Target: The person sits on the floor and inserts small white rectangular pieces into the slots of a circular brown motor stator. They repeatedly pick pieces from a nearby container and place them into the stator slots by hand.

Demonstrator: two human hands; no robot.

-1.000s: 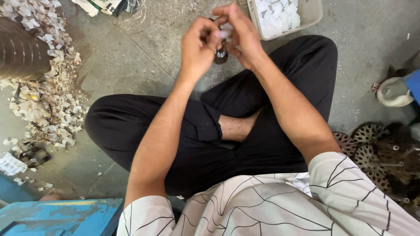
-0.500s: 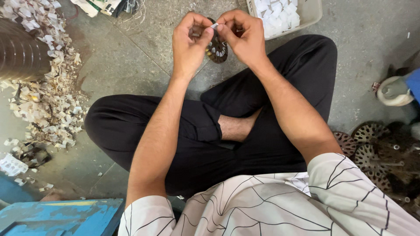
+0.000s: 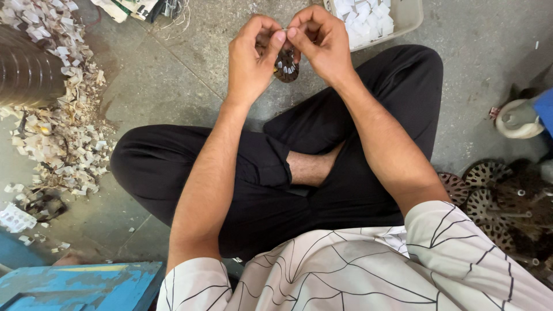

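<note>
Both the left hand (image 3: pixel 252 55) and right hand (image 3: pixel 320 41) are pinching a small toothed metal disc (image 3: pixel 286 64), with more discs (image 3: pixel 495 190) lying at right and a tray of white slips (image 3: pixel 403 23) beyond.

Slotted metal disc (image 3: pixel 286 65) at 12 o'clock between left hand (image 3: pixel 252 57) and right hand (image 3: pixel 320 43); tray of paper slips (image 3: pixel 412 17) at 1; paper scrap heap (image 3: pixel 57 132) at 9; stacked slotted discs (image 3: pixel 501 196) at 3.
</note>
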